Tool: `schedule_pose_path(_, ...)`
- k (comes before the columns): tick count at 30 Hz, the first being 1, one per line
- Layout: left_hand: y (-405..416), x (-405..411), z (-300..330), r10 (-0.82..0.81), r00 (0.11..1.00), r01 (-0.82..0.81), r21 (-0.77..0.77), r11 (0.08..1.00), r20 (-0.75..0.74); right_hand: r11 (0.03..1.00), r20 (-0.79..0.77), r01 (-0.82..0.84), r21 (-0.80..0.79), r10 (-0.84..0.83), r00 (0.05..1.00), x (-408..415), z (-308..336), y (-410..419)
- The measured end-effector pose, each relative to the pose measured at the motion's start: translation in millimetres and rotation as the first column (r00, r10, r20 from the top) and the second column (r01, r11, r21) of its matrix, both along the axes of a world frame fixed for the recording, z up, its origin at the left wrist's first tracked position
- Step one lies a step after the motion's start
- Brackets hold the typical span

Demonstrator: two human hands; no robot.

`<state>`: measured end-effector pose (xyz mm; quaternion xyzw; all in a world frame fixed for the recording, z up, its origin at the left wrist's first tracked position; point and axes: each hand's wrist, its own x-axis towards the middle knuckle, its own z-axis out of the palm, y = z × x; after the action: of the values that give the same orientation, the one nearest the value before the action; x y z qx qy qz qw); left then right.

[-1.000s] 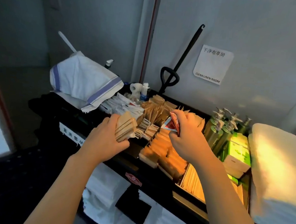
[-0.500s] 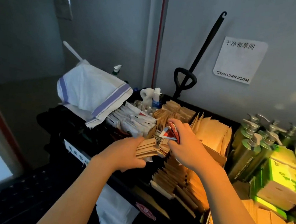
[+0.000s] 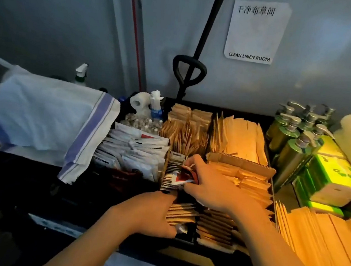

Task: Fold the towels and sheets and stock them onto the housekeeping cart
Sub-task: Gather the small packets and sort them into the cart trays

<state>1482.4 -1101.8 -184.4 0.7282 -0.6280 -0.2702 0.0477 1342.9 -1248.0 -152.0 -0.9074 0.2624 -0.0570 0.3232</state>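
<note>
While the left hand (image 3: 151,213) grips a stack of flat brown paper sachets (image 3: 180,213), their long axes pointing right, the right hand (image 3: 212,185) pinches a small red-and-white packet (image 3: 182,177) tilted up just beyond that stack. Both hands work inside the black compartmented cart tray (image 3: 258,115), among standing rows of tan sachets (image 3: 243,183) and white packets (image 3: 133,152). Far left of the grip, a white blue-striped folded towel (image 3: 48,117) drapes over the cart edge.

Your housekeeping cart (image 3: 58,205) carried a blue-striped cloth (image 3: 48,117) at its left, brown paper packets (image 3: 241,139) in its middle compartments, green pump bottles (image 3: 288,140) and green boxes (image 3: 334,177) at its right.
</note>
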Motion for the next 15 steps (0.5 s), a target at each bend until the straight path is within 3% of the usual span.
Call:
schedule_pose_path(8, 25.9, 23.8, -1.7, -0.051, 0.992, 0.069, -0.159, 0.985, 0.116, 0.999, -0.101, -0.035, -0.026, 0.033, 0.994, 28.5, -7.6, 16.9)
schedule_pose_path(15, 63.1, 55.4, -14.2, 0.138, 0.987, -0.157, -0.303, 0.94, -0.084, 0.998, -0.155, -0.027, -0.049, 0.019, 0.988, 41.4, -24.5, 34.7)
